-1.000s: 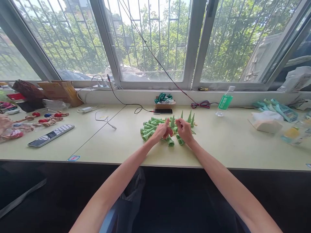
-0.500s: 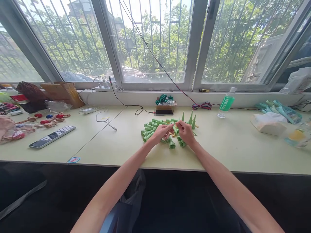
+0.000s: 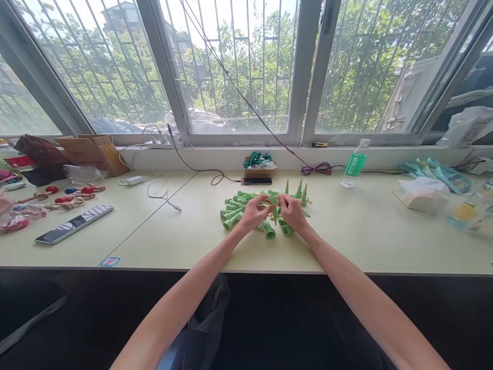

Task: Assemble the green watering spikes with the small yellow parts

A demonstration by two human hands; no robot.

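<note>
L hand (image 3: 253,213) fingers clamped on green cone (image 3: 273,199), now tip-down vs. a sec ago, so its mouth's prob. reachable; R hand (image 3: 294,212) fingers bunched at rim, grip unclear. Other cones (image 3: 268,227) around both, on table (image 3: 346,236).

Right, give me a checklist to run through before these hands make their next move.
1. Left hand has the held cone: ok, thumb and fingers are at its wide end.
2. Held cone's direction known: ok, wide end up, tip down.
3. Right hand gripping too: cannot tell; its fingertips are at the cone's wide end, but their contact is too small to make out.
4. Space around the hands free: not ok, lying cones crowd close by.
5. Standing cones upright: ok, points up beyond the right hand.
6. Bottle apart from both hands: ok, it stands farther back, to the right.
</note>
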